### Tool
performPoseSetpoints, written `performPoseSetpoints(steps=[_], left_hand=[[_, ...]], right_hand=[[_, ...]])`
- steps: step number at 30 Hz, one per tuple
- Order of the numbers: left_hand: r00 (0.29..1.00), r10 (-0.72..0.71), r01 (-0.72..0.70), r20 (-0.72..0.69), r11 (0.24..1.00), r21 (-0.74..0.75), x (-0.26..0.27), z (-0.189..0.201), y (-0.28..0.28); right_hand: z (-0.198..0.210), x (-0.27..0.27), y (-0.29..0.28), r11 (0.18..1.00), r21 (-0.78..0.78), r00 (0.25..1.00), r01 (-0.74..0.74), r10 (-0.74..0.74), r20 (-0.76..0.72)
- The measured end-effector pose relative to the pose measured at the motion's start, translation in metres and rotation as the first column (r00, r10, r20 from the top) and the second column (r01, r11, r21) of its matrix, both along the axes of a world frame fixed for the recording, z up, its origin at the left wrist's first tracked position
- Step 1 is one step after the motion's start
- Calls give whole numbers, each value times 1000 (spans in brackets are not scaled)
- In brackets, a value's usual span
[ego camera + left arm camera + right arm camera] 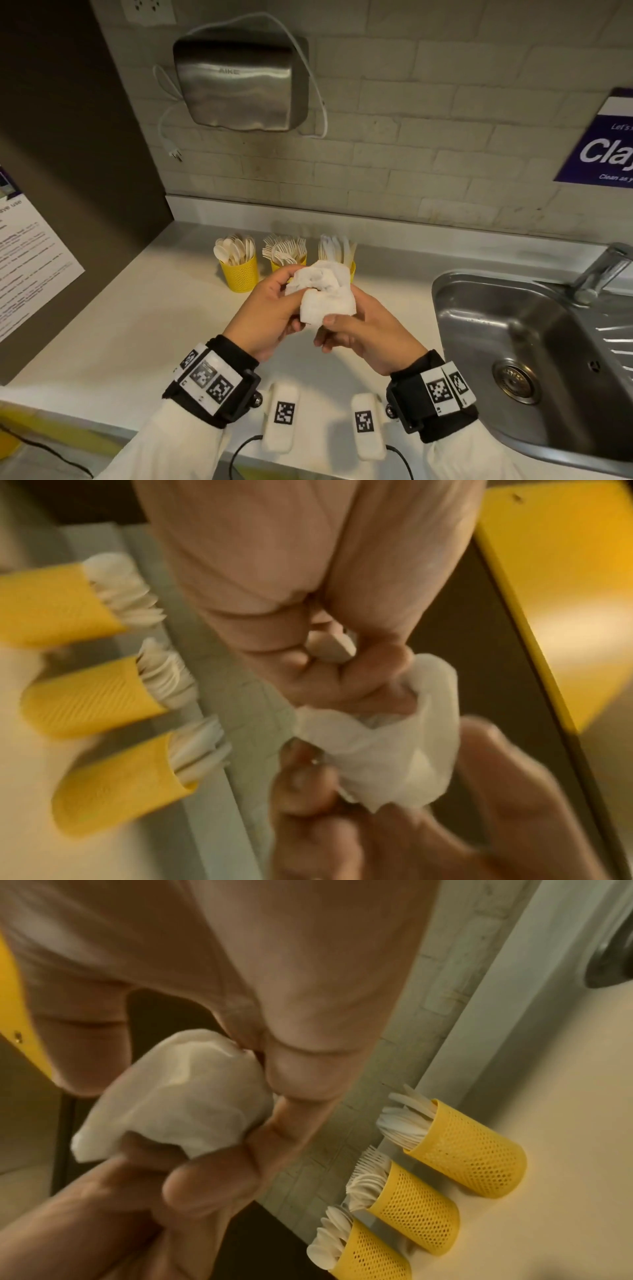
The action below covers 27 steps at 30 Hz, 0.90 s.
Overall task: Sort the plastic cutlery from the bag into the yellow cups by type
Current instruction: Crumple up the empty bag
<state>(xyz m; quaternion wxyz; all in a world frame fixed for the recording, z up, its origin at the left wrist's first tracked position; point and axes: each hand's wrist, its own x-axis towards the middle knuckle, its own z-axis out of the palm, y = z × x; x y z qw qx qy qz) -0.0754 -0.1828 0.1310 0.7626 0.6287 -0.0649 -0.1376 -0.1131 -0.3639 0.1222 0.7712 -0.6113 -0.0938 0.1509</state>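
Both hands hold a crumpled white plastic bag (325, 291) in the air above the counter, in front of the cups. My left hand (291, 286) pinches its upper left side and my right hand (342, 313) grips its lower right, thumb on the front. No cutlery shows in the bag (394, 750) (178, 1096). Three yellow mesh cups stand in a row by the back wall: the spoon cup (239, 274), the fork cup (278, 265) and the knife cup (352, 267), the last two partly hidden behind the bag. All three hold white cutlery.
A steel sink (479, 308) with a faucet (603, 270) lies to the right. Two white tagged devices (282, 421) (368, 425) with cables sit at the counter's front edge. A hand dryer (236, 85) hangs on the brick wall, and a printed notice (30, 257) is on the dark panel at left.
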Motion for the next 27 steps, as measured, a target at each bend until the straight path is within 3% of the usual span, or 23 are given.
performPoseSetpoints(steps=[2,5,10,14,20,23,27], left_hand=[[984,-17,-2,-178,994,-107,0,3,-1],[972,-80,67,-221,996,-66,-2,1,-1],[994,-101,87,50,969,232,-5,-3,2],[994,-104,105,-20,987,120,-6,-5,3],[992,97,-106,77,986,126,2,-10,2],[969,160,-206,188,944,257,7,-10,5],[901,89,-298,424,838,458,9,-6,1]], right_hand=[[-4,-3,0,995,-91,996,52,-45,78],[-4,-4,3,979,-172,987,113,-90,133],[-4,-3,7,976,-65,977,208,-205,57],[-7,0,8,953,-47,954,299,-299,-9],[1,-5,13,962,103,966,252,-257,33],[0,0,18,936,2,930,351,-349,119],[-4,7,27,861,-226,872,456,-381,308]])
